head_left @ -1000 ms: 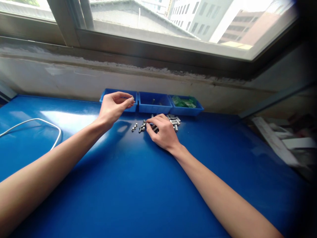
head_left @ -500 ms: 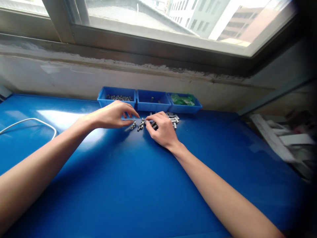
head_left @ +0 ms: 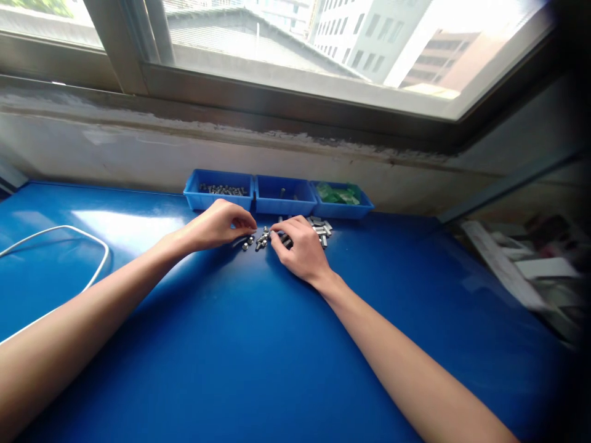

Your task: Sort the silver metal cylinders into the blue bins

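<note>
Small metal screws (head_left: pixel 263 238) lie in a loose group on the blue table (head_left: pixel 258 344), between my two hands. My left hand (head_left: pixel 225 224) is over the left side of the group with its fingers curled together; what its fingertips hold, if anything, is too small to name. Two short metal pieces (head_left: pixel 248 242) lie just below its fingertips. My right hand (head_left: pixel 300 246) rests at the right of the screws, thumb and forefinger close together at their edge, with its grip unclear. Silvery metal pieces (head_left: pixel 322 229) are piled behind and right of it, partly hidden.
Three joined blue bins stand along the wall: the left bin (head_left: pixel 196 200) with many small screws, the middle bin (head_left: pixel 286 206) with a few pieces, the right one with green plastic (head_left: pixel 339 194). A white cable (head_left: pixel 99 237) curves at the left.
The fingers of my left hand have drawn together from a wider spread over the small metal pieces. My right hand has hardly moved. The view has shifted slightly.
</note>
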The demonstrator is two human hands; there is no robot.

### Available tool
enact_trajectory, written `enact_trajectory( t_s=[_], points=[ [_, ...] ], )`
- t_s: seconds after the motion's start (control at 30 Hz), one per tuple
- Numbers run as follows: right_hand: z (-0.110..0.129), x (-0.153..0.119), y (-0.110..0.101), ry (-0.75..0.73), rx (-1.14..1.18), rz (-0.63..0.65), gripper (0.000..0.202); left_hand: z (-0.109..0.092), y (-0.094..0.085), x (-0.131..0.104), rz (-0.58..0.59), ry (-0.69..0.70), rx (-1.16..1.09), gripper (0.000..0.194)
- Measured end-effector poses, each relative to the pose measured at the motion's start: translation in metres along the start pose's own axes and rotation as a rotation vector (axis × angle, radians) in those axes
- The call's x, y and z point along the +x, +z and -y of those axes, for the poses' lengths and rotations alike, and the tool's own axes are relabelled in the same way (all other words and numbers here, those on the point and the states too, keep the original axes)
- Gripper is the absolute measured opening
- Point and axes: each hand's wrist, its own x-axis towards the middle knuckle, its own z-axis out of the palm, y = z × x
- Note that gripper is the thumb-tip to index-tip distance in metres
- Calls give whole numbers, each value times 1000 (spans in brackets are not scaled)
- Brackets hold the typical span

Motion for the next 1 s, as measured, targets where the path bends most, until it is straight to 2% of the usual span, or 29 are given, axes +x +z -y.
enact_trajectory(
  t_s=[0.07, 0.17, 0.33, 0.43, 0.8, 0.9, 1.0],
  points=[
    [0, 0, 0, -2, 3, 0, 15, -4, 0, 0, -64, -137, -163, 31],
    [0, 0, 1, -5, 5, -2, 15, -10, -1, 1, -79, -293, -431, 42],
    [-2, 0, 1, -8, 11, -6, 15, -13, -2, 3, -109, -403, -673, 44],
    [-3, 0, 1, -18, 6, -2, 15, -14, -2, 3, -136, -425, -723, 44],
    [-4, 1, 2, -31, -4, -4, 15, -22, -5, 2, -138, -353, -750, 46],
    [-4, 1, 2, -38, 1, -15, 15, -20, -4, 4, -272, -346, -802, 51],
    [-5, 1, 2, -54, 5, -24, 14, -14, -4, 7, -517, -347, -843, 53]
  ],
)
